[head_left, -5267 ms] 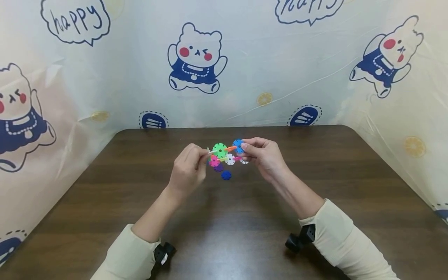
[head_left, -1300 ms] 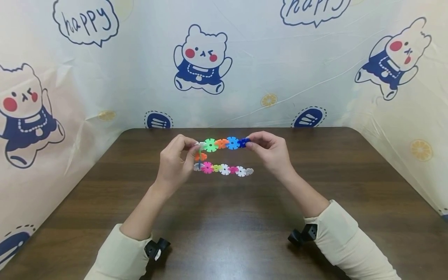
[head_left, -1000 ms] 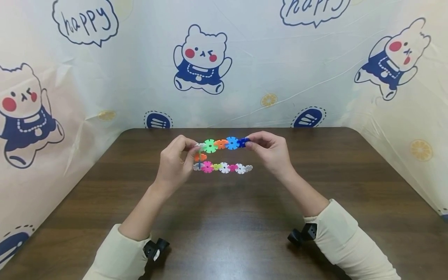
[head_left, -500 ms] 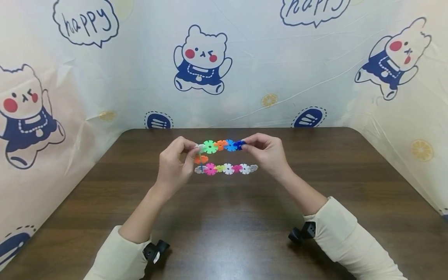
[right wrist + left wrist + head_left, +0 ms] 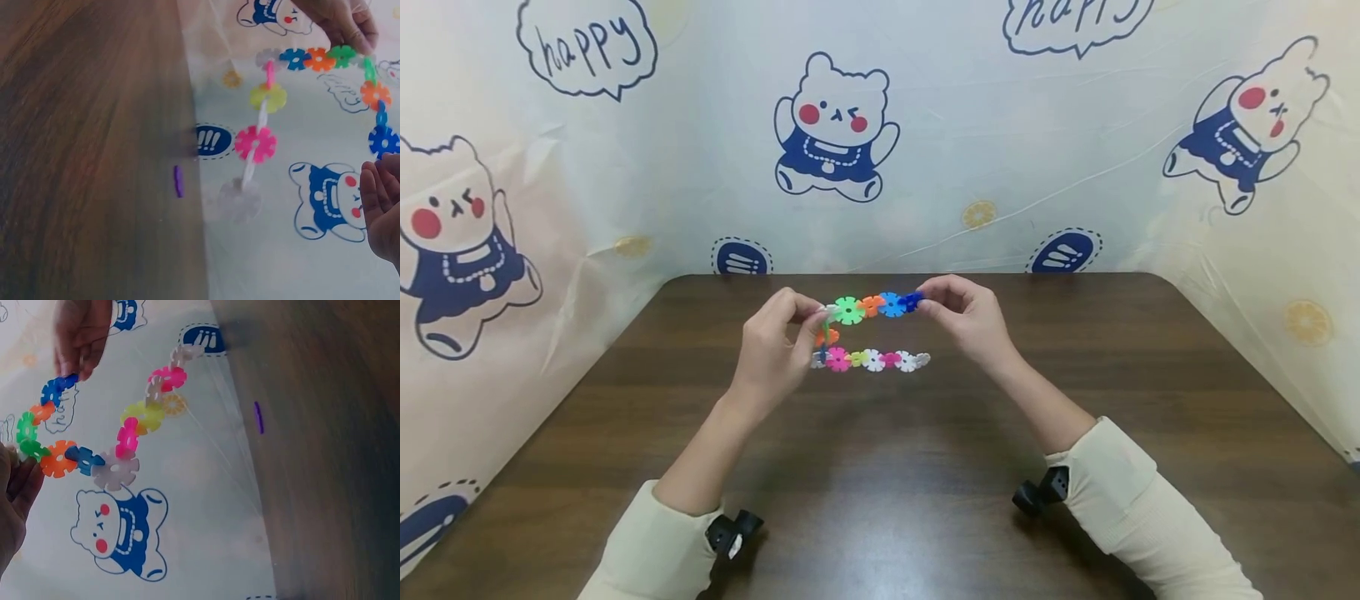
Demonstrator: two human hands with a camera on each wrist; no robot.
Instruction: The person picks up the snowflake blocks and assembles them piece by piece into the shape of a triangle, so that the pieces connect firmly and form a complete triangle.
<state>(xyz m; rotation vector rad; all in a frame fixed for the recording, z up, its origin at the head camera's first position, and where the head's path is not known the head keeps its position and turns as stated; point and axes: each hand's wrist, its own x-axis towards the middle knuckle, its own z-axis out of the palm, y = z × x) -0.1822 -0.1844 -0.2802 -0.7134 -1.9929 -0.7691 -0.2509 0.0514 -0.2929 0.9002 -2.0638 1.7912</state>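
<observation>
A chain of colourful notched plastic snowflake discs hangs in a sideways U above the table, its opening to the right in the head view. My left hand (image 5: 775, 346) pinches a whitish disc (image 5: 17, 452) at the upper left corner, next to a green disc (image 5: 849, 311). With thumb and fingertips my right hand (image 5: 976, 323) pinches the dark blue disc (image 5: 912, 301) that ends the upper row. An orange disc (image 5: 59, 459) sits in the short side. Along the lower row run pink (image 5: 838, 359), yellow and white discs, ending in a translucent disc (image 5: 240, 200).
On the brown wooden table (image 5: 880, 483), a purple disc (image 5: 179, 181) shows edge-on in both wrist views. A printed cloth (image 5: 940, 125) rises behind the table edge and at both sides. Black cameras (image 5: 1041, 492) are strapped at the sleeves.
Five seconds ago the chain was bunched and a dark blue disc lay on the table; now the right hand holds such a disc at the chain's end. Lately the right hand shifted slightly left.
</observation>
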